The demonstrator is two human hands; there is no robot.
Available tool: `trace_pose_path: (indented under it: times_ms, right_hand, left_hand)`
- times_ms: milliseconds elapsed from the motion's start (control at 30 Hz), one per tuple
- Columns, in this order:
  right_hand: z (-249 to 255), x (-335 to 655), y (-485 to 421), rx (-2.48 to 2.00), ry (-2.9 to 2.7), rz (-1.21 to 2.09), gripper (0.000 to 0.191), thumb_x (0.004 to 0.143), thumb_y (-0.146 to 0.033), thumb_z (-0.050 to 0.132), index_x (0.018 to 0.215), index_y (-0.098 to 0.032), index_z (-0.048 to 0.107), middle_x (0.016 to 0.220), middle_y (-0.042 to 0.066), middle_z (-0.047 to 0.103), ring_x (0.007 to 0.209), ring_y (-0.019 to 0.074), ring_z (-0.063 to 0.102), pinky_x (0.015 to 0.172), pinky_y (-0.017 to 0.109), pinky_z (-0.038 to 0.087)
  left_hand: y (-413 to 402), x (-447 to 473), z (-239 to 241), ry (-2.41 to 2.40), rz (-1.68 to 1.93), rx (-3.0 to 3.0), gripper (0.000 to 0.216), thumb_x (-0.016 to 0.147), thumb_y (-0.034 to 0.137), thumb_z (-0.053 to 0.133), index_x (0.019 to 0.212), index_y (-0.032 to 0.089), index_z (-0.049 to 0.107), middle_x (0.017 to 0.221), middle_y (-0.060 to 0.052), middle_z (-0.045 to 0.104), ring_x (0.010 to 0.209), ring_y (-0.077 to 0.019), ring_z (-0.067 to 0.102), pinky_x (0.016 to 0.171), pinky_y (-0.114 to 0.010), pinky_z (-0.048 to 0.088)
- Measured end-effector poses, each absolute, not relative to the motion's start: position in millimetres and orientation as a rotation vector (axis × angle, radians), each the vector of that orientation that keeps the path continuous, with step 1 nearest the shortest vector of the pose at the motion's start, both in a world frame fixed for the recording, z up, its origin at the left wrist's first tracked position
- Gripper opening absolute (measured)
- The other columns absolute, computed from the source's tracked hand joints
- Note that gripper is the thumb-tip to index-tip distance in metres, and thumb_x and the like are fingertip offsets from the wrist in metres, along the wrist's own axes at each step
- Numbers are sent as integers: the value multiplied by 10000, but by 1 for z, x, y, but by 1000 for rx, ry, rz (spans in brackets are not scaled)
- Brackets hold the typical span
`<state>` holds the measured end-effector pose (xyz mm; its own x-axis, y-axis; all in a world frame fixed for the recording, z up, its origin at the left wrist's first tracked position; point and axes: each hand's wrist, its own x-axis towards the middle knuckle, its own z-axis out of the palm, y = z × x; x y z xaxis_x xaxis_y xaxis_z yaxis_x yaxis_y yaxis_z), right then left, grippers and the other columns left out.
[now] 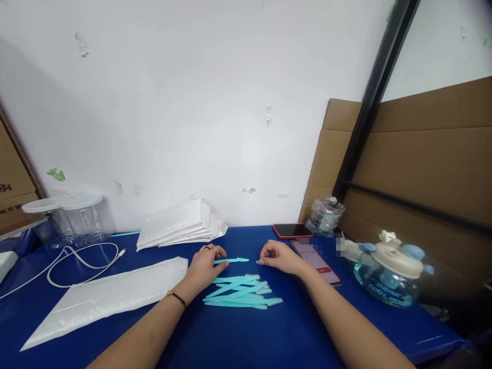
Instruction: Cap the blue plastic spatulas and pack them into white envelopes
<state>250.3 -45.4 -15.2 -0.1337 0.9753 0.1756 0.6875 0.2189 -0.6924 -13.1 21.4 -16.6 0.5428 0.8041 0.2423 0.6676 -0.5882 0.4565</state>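
Observation:
My left hand (206,264) is closed, with thumb and fingers around the handle end of a slim teal eyebrow razor (239,260). The razor's other end points right, toward my right hand (279,256). That hand is curled, its thumb and fingertips drawn together just beyond the razor tip and apart from it. A small pale bit shows at those fingertips; I cannot make out whether it is a nail or a held piece. Nearer to me, a loose pile of several teal eyebrow razors (240,294) lies crisscrossed on the blue table (246,338).
A white padded mailer (115,300) lies left, with a stack of mailers (175,225) behind it. Further left are a white cable (82,266) and lidded clear jars (86,220). On the right are two phones (317,261) (292,230), a wrapped cup (326,216) and a teal bottle (390,277).

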Motion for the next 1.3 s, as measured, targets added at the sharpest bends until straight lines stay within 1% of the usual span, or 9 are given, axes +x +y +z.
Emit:
trace_pose_path:
  times_ms: [100,200,367,567,700,767,933,1067,1300]
  right_hand:
    - [-7,238,-53,-1482,-2040,675,260,646,-411,720,745,-174,679,806,7,543,691,114,502,604,205,400]
    - [-3,228,-57,-1458,-2121,756,255,624,-400,738,736,-177,686,810,0,525,681,105,491,590,195,393]
    - [-6,233,-53,-1445,-2036,828,231,658,-383,708,702,-159,671,812,-1,539,630,87,496,556,185,392]
    - [-11,263,-46,-1665,-1887,642,206,623,-340,719,681,-152,660,703,-3,583,622,115,521,544,203,382]
    - [-8,261,-48,-1635,-1854,549,202,655,-340,696,743,-161,668,774,9,589,664,121,537,569,204,397]
    - [-6,250,-52,-1575,-1918,583,189,688,-349,670,746,-169,674,801,13,583,674,118,541,577,202,403]
    - [-7,225,-57,-1549,-2079,636,174,629,-329,724,708,-179,682,831,12,574,698,123,543,587,199,409]
    - [-10,223,-55,-1576,-2106,654,102,689,-272,670,697,-170,672,825,16,573,639,105,530,539,191,395]
    - [-6,247,-50,-1698,-1998,421,57,712,-210,631,690,-166,659,804,18,560,676,118,531,591,204,400]
  left_hand:
    - [10,-12,-12,1018,576,2518,244,761,456,546,825,231,615,847,-3,589,829,-167,524,745,-278,383]
    - [1,-10,-8,888,480,2560,281,707,495,599,790,228,625,836,0,590,820,-164,522,727,-266,379]
    - [4,-9,-4,904,403,2592,203,760,413,555,719,228,627,800,7,602,826,-161,528,728,-269,365]
    - [24,-18,-2,1205,438,2597,175,762,382,549,777,233,639,836,-15,611,858,-188,531,729,-293,358]
    - [23,-20,-1,1216,501,2597,213,718,412,601,859,255,629,865,-8,601,876,-193,526,734,-296,352]
    - [19,-18,0,1132,473,2610,225,712,442,600,832,254,633,869,-4,598,878,-191,525,749,-296,350]
    - [11,-12,-1,1042,326,2622,167,723,398,581,737,245,645,818,3,608,855,-183,531,749,-296,339]
    - [14,-12,-4,1071,316,2584,145,739,357,559,712,238,637,778,13,605,802,-165,542,713,-276,348]
    - [24,-22,-1,1275,407,2562,148,742,356,560,767,236,642,802,-5,615,826,-185,546,699,-278,348]
